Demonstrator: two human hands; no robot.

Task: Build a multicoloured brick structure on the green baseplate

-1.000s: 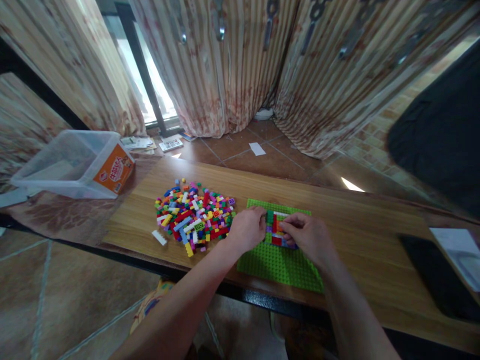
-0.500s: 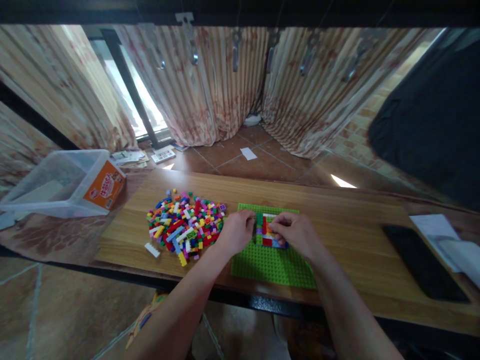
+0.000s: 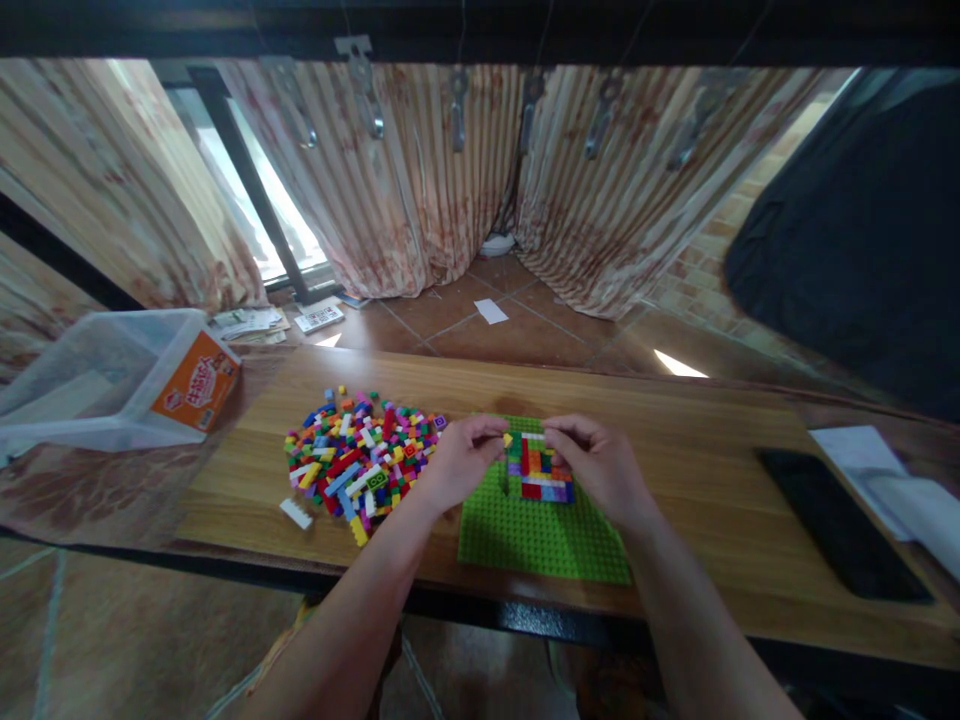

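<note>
A small yellow toy brick (image 3: 508,440) is pinched between the thumb and fingers of my left hand (image 3: 466,457), just above the left side of the brick build. The build (image 3: 532,470) is a block of red, orange, white, purple, blue and green bricks on a green studded baseplate (image 3: 540,545). My right hand (image 3: 596,462) has its thumb and fingers pressed together over the build's upper right part. Whatever lies between those fingertips is hidden, and the hand covers some bricks there.
Loose bricks (image 3: 352,455) lie heaped left of the baseplate, with a white brick (image 3: 296,514) apart at the front. An open plastic bin (image 3: 112,375) stands at far left. A black flat device (image 3: 844,525) and papers (image 3: 862,460) lie at right on the wooden table (image 3: 712,500).
My right hand has risen slightly off the middle of the build, uncovering more bricks. The yellow brick now shows in my left fingertips. The whole view has shifted slightly.
</note>
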